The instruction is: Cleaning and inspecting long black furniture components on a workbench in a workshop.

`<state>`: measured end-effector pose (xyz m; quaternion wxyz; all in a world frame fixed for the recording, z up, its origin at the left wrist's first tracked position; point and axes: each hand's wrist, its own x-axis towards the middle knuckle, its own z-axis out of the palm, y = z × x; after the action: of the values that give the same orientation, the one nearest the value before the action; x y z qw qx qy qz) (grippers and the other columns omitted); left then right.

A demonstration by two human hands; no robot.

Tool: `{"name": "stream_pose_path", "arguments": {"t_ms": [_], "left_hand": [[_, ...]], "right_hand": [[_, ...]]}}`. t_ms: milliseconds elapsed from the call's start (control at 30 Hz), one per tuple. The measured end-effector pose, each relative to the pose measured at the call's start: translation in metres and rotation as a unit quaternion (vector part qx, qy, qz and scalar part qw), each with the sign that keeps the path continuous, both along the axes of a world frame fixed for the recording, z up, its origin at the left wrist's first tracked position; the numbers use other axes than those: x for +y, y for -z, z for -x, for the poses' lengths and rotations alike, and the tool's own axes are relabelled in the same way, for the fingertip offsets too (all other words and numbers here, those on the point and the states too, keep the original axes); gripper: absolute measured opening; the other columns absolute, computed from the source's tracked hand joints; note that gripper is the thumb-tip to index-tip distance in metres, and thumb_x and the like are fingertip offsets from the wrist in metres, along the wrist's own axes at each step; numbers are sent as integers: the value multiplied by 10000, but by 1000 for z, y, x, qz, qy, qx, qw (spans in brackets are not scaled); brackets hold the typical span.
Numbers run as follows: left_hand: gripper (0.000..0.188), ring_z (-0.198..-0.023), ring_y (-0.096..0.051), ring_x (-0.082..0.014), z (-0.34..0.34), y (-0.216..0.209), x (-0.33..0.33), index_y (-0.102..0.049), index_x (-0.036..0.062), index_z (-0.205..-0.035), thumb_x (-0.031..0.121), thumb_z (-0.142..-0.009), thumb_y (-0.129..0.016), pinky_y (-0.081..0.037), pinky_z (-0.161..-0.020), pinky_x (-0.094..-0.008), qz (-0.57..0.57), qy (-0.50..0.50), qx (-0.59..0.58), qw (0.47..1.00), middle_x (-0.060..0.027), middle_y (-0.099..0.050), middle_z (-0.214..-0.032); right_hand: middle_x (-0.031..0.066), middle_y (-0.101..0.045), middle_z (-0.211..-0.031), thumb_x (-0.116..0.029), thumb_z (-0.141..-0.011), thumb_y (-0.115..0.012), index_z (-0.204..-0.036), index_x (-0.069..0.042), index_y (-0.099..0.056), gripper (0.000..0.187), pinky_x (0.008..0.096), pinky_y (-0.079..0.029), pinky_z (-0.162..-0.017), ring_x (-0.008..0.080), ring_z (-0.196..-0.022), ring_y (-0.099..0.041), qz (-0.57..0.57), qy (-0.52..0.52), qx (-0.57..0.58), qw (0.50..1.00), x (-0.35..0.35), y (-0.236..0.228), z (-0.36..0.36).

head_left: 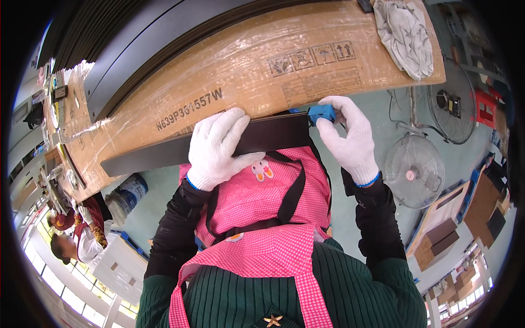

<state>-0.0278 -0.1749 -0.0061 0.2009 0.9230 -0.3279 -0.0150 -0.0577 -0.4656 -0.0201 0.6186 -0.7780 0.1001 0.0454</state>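
Observation:
A long dark board (pixel 158 157) lies along the near edge of the cardboard-covered table, partly over my apron. My left hand (pixel 214 143), in a white knit glove, grips the board near its middle, fingers on top and thumb along its near side. At the board's right end is a small blue block-like tool (pixel 321 114), whose exact kind I cannot make out. My right hand (pixel 350 134), gloved too, pinches this blue tool between thumb and fingers against the board's end.
Dark panels (pixel 136 60) are stacked on the cardboard (pixel 240 71) at the far left. A crumpled pale cloth (pixel 404 38) lies at the far right corner. Floor fans (pixel 415 170) and a red stool (pixel 484 108) stand to the right. A co-worker (pixel 82 240) is at the left.

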Motion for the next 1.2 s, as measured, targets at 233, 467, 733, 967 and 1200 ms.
{"name": "stream_pose_path", "arguments": {"t_ms": [233, 467, 733, 967, 1200], "left_hand": [[775, -1187, -637, -332, -1, -2, -2, -702, 27, -1229, 404, -600, -952, -488, -1008, -449, 1, 4, -6, 1000, -125, -666, -1308], [784, -1179, -636, -336, -2, -1, -2, -698, 29, -1241, 409, -601, -949, -486, -1014, -452, 1, -2, -4, 1000, -128, -665, -1306], [776, -1178, -626, -364, -20, -23, -2, -672, 28, -1268, 376, -624, -928, -486, -1024, -478, 19, -8, 58, 998, -145, -652, -1306], [791, -1218, -587, -387, -35, -27, 5, -647, 41, -1302, 402, -649, -907, -456, -1058, -494, -9, -83, 32, 996, -169, -624, -1318], [1029, -1275, -548, -376, -5, -17, 84, -554, 62, -1404, 449, -537, -951, -396, -1162, -545, -42, -173, -56, 982, -140, -587, -1320]], "right_hand": [[87, -697, -1030, -53, -857, -737, -1151, -33, -684, 299, 321, -542, -832, 184, -897, -666, 33, -2, -2, 999, -1, -3, -1], [102, -691, -1006, -15, -839, -737, -1113, -45, -684, 281, 336, -558, -804, 215, -895, -693, 94, -49, -18, 994, 0, -6, 26], [46, -719, -1043, -9, -889, -706, -1180, -6, -686, 291, 282, -535, -860, 115, -911, -659, 0, 110, 89, 990, -30, -5, 48], [66, -699, -1141, 11, -958, -669, -1268, 14, -653, 310, 298, -531, -946, 135, -1025, -664, 25, 110, 27, 993, -24, -4, 32], [110, -660, -1216, -15, -1036, -580, -1360, 47, -590, 330, 325, -526, -979, 177, -1091, -643, 57, 135, 8, 989, -59, 13, 58]]}}
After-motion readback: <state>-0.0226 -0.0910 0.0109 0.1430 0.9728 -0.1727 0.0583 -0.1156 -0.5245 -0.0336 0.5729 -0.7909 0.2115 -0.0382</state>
